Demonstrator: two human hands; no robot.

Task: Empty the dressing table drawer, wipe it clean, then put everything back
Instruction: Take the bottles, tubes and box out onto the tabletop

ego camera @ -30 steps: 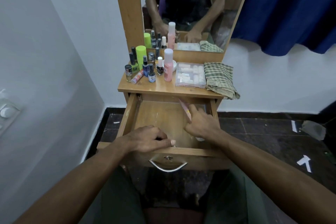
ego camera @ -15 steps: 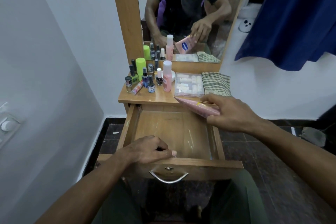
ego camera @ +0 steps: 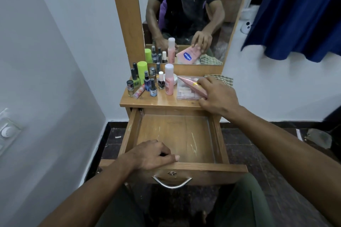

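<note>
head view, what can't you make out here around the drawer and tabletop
- Pink tube: its near end is hidden under the right hand; the label shows only in the mirror, reversed.
- Clear box: contents too blurred to name.
- Checked cloth: mostly hidden behind the right hand.
- Drawer: the near inside corner is covered by the left hand.
- Small bottles: labels too small to read.

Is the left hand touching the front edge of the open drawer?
Touching. The head view shows the left hand resting on the drawer's front edge, thumb lying along it.
</note>
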